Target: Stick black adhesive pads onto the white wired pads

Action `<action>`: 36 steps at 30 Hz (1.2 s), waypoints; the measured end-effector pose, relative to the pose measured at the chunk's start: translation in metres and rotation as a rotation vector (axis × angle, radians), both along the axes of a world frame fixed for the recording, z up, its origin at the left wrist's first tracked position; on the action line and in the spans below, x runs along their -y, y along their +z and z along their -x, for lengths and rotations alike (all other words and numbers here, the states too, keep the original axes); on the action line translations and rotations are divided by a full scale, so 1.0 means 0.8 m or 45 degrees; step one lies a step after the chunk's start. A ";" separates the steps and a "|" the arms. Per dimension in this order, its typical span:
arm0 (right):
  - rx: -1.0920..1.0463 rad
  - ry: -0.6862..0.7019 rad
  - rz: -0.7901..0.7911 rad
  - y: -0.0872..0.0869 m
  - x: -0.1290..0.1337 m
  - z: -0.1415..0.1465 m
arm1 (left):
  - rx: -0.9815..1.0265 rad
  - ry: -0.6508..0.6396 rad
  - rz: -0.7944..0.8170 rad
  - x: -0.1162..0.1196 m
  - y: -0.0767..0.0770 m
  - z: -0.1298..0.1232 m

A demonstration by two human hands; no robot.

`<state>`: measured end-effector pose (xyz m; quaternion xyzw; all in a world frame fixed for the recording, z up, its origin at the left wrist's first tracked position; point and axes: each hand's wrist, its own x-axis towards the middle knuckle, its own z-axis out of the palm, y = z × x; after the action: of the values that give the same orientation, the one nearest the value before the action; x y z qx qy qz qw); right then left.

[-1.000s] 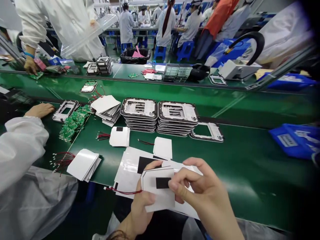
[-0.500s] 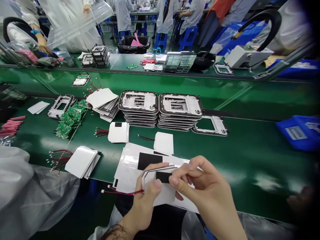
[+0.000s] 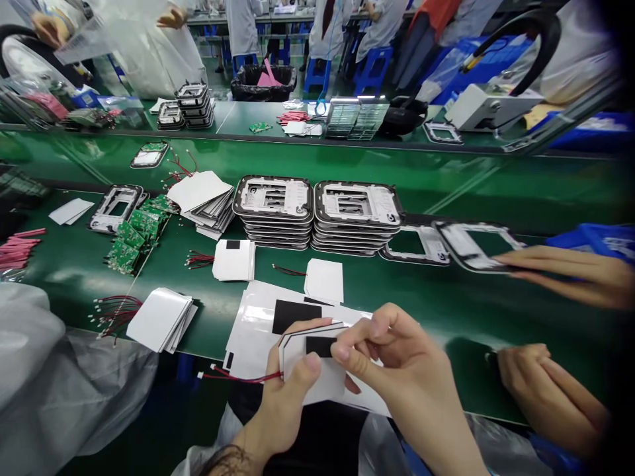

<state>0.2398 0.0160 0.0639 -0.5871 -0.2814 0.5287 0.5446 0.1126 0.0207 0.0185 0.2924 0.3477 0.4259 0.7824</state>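
Observation:
My left hand (image 3: 285, 396) grips a white panel (image 3: 317, 380) with cut corners, its thumb on the face; red and black wires (image 3: 243, 378) with white plugs trail off to the left. Thumb and forefinger of my right hand (image 3: 391, 357) pinch the right end of a black strip (image 3: 320, 346) lying on that panel. Under both hands lie white sheets (image 3: 253, 337) bearing a larger black rectangle (image 3: 296, 317). Just beyond them sit a single wired white panel (image 3: 325, 279) and a small stack of panels (image 3: 234, 261), the top one with a black patch.
Two stacks of frames (image 3: 272, 211) stand at the back, beside loose ones. Another person's hand (image 3: 570, 268) touches a frame (image 3: 479, 246) at right; a second hand (image 3: 546, 390) is nearer. Green boards (image 3: 129, 241) and panel stacks are at left.
Another person's two hands have come in from the right, one with a frame beside the loose frame. My hands keep nearly the same hold; the view has shifted slightly.

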 end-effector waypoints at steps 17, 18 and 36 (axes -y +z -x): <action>0.031 0.121 -0.042 -0.012 0.001 -0.010 | -0.076 0.028 0.073 0.002 0.001 0.001; 0.028 0.121 -0.042 -0.012 0.001 -0.009 | -0.079 0.031 0.080 0.002 0.002 0.001; 0.224 0.022 -0.112 -0.014 0.003 0.000 | -0.226 0.109 0.020 0.003 -0.002 0.001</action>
<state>0.2398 0.0139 0.0525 -0.6043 -0.3560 0.4671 0.5385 0.1120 0.0186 0.0165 0.3080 0.4312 0.4285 0.7319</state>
